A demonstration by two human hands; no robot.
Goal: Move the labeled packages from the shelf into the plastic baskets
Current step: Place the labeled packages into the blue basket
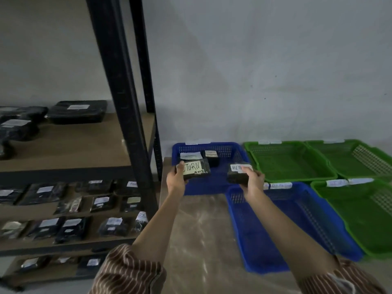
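— What did you have in each hand at that point?

— My left hand (177,177) was clamped on a dark package (196,169), thumb over the start of its label, so I could only read "TURN" and a blurred date. My right hand (252,180) gripped a second package (237,175), fingers closed across its label; only "RET" showed.

— Where were they?

— Both were held over the far blue basket (212,183). Two more packages (209,155) lay inside it, their labels too small to read.

— And the other baskets?

— The near blue basket (297,225) sat just in front, partly behind my right forearm. Three green baskets (290,162) stood to the right, two cut off by the frame edge. The tags on the rims were illegible.

— The shelf?

— The shelf (70,145) on the left held many dark packages (78,111), several cropped at the edge, and the bottom tier was dim and hard to make out.
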